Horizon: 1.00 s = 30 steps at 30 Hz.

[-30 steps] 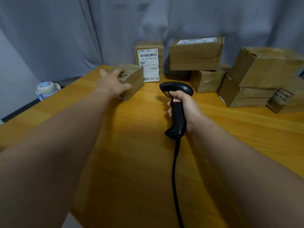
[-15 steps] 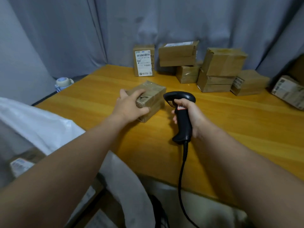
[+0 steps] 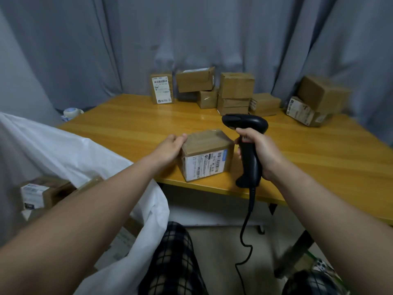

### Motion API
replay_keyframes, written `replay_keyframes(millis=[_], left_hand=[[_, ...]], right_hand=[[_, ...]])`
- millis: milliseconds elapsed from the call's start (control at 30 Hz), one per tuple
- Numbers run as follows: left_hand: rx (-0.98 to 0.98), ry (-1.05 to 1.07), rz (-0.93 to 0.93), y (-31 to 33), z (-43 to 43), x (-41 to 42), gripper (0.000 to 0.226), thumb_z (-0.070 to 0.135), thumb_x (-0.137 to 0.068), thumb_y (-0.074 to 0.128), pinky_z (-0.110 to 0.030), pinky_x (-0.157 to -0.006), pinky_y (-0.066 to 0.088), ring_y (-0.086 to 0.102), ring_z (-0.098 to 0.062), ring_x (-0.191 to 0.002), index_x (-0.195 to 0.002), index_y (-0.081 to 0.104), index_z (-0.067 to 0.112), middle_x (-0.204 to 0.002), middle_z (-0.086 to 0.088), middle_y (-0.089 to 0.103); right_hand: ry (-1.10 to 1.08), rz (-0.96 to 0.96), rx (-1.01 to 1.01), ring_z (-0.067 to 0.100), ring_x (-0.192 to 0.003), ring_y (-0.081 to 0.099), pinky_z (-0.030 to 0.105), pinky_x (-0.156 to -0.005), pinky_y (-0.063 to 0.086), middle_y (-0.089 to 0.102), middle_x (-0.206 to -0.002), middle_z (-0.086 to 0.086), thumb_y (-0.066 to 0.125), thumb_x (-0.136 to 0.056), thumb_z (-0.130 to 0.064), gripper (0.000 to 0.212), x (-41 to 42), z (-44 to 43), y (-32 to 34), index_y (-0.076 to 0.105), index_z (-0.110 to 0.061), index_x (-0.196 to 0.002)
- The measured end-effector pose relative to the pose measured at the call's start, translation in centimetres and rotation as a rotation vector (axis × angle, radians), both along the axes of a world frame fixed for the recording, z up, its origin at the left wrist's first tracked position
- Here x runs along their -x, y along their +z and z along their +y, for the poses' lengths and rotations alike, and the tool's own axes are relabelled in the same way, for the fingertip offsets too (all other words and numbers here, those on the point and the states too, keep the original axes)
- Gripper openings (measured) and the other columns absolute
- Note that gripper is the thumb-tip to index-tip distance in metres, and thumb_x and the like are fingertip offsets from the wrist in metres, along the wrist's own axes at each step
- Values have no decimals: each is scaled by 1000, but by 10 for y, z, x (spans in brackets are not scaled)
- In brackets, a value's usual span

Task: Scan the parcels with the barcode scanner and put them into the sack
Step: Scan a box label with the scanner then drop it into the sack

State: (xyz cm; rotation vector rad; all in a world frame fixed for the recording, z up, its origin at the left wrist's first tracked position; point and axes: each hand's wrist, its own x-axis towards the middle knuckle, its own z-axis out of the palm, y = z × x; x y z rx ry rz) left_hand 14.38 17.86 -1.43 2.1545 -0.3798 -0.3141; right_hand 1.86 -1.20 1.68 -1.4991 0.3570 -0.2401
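A small cardboard parcel (image 3: 205, 153) stands at the near edge of the wooden table (image 3: 131, 124), its white shipping label facing me. My left hand (image 3: 170, 149) holds the parcel's left side, thumb on the top edge. Just right of the parcel, my right hand (image 3: 258, 150) grips the handle of a black barcode scanner (image 3: 246, 133), whose head points left above the parcel. Its cable hangs down toward the floor. The white sack (image 3: 70, 150) gapes open at the lower left, with labelled parcels (image 3: 40, 193) inside it.
Several more cardboard parcels (image 3: 235, 92) are stacked along the table's far edge against a grey curtain, with others (image 3: 314, 103) at the far right. A roll of tape (image 3: 71, 112) sits beyond the table's left corner. My checked trouser legs are below the table edge.
My left hand has pulled the parcel from the table's back to its near edge and turned it so the label faces me. The scanner stayed beside it. The view has drawn back.
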Motion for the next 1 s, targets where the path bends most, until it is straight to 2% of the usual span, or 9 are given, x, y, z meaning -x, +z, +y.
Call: replay_keyframes(millis=[133,200,267,367,467,567,667,833,1000], left_hand=[[38,12,-229,10,-2,10,58,54,-98,33,-30,-91,38,48,-16,-115,-137,41,12,-131,-5,52],[9,-43,-322,14,-3,15,62,60,-94,36,-36,-99,41,45,-19,-123,-137,43,15,-135,-5,49],[-181,-104,-432,21,-5,19,68,64,-88,46,-45,-108,35,35,-25,-133,-141,39,22,-143,-6,42],[-505,-215,-539,34,-15,22,84,66,-83,54,-45,-111,24,24,-30,-140,-150,23,27,-153,-9,28],[-727,-291,-495,39,-31,21,87,64,-86,51,-47,-114,17,15,-36,-144,-153,7,31,-158,-15,15],[-793,-303,-394,37,-40,18,78,61,-90,45,-47,-109,26,26,-39,-138,-152,4,36,-154,-17,24],[-629,-241,-400,32,-42,17,75,56,-91,47,-45,-103,32,34,-37,-129,-151,6,37,-144,-19,32],[110,-167,-59,14,-29,25,108,48,-68,71,-56,-102,42,47,-34,-123,-141,-7,58,-145,-14,32],[348,-139,-22,-18,-15,31,110,26,-83,74,-47,-110,37,42,-24,-134,-148,-13,42,-149,-10,38]], right_hand=[[-32,-15,21,13,-51,56,21,-50,48,58,-63,5,66,-87,-34,28,13,2,-4,64,-6,-90],[-40,-27,40,12,-49,55,20,-49,47,57,-62,5,65,-88,-32,27,19,4,-7,63,-5,-89],[-56,-22,54,13,-51,55,22,-53,47,58,-61,4,65,-88,-33,27,22,7,-13,64,-7,-88],[-114,-43,21,13,-54,55,26,-59,46,58,-63,3,65,-88,-32,24,23,14,-23,63,-8,-88],[-189,-68,-31,15,-58,56,31,-64,47,58,-67,3,68,-87,-31,26,22,19,-29,61,-7,-93],[-238,-93,-32,16,-61,57,34,-68,48,60,-69,2,70,-85,-30,23,23,20,-33,61,-8,-87],[-288,-117,-51,17,-60,57,36,-69,48,60,-68,2,72,-84,-29,23,26,15,-35,60,-9,-82],[-342,-199,29,19,-60,54,35,-67,44,55,-59,2,70,-85,-28,26,29,8,-35,62,-7,-73],[-276,-311,250,12,-60,53,24,-61,41,56,-57,-2,70,-86,-18,29,36,16,-44,58,-9,-61]])
